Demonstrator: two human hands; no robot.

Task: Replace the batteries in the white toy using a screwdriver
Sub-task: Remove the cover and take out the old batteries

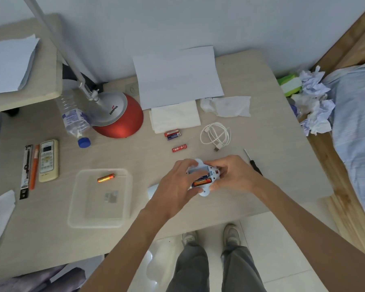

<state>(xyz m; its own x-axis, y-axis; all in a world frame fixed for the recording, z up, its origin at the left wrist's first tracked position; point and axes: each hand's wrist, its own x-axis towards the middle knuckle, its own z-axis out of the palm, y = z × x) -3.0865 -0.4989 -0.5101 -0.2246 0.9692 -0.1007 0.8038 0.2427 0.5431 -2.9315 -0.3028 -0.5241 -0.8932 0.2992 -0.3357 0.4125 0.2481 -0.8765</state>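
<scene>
Your two hands hold the white toy (204, 178) just above the near part of the counter (261, 165), its open battery compartment facing up. Your left hand (178, 186) cups it from the left, its grip closed around that side with the fingers curled over the far edge. Your right hand (233, 172) pinches the toy's right end between thumb and fingertips. One orange battery (201, 182) sits in the near slot; the far slot looks empty, though your fingers shade part of it.

The screwdriver (253, 163) lies on the counter just beyond your right hand, partly hidden by it. Another orange battery (106, 178) lies in the clear plastic tray (78, 207) to the left. A single red battery (179, 148) lies beyond the toy, and a pair of batteries (172, 134) rests farther back, beside the folded tissue (175, 115). A coiled white cable (215, 134) lies to their right.
</scene>
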